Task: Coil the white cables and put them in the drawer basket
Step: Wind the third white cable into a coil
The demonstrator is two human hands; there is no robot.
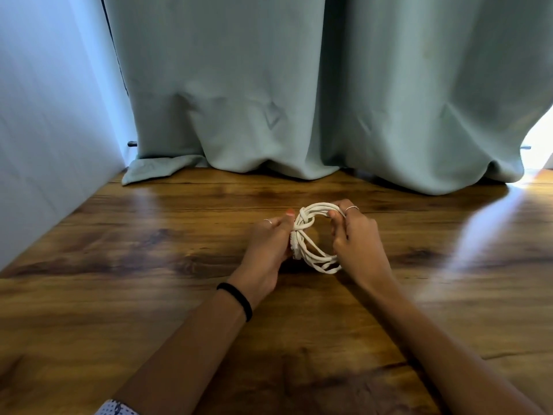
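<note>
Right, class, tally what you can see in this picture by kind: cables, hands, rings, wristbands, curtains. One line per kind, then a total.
White cable coil: 1
Hands: 2, left hand and right hand, both gripping the coil
Rings: 2, left ring and right ring
Black wristband: 1
Green curtain: 1
Total: 7

A wooden surface with dark, streaky grain and a glossy finish fills the lower half of the view. Along its far edge hangs a pale grey-green curtain in heavy folds, its hem bunched on the wood, and a plain white wall closes the left side. Bright daylight comes through a gap at the curtain's right edge and throws a white glare across the wood on the right.
</note>
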